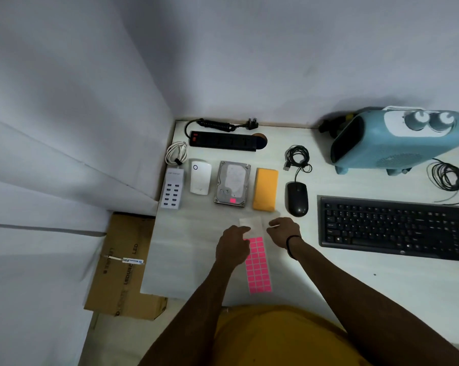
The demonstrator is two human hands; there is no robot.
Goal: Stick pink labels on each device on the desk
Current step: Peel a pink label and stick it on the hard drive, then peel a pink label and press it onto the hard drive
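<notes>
There is a single view, from a wide-angle camera worn on the person's head. It looks forward and steeply down onto the white bench (355,273), so the bench top is seen almost from above, with straight lines bowing toward the frame edges. The keyboard (397,228) serves as landmark: the wall corner rises beyond and left of it, filling the upper half of the frame, and the floor with a cardboard box (122,265) shows far to its left, below the bench edge. The person's torso and both forearms enter from the bottom edge, nearer the camera than the keyboard. No second view shares this scene.
</notes>
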